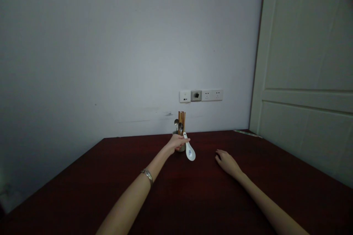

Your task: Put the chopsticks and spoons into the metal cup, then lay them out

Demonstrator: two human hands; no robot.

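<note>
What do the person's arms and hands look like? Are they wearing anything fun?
The left hand has no glove, and a shiny, silvery bracelet goes round that forearm. The right hand has no glove or bracelet. No sleeves show on either arm.

Wall sockets point(212, 95) are set in the pale wall point(132, 44) beside a door point(306, 62).

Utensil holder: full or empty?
Not empty: chopsticks and two metal spoons stick up from the holder; whether it's full, cannot tell.
</note>
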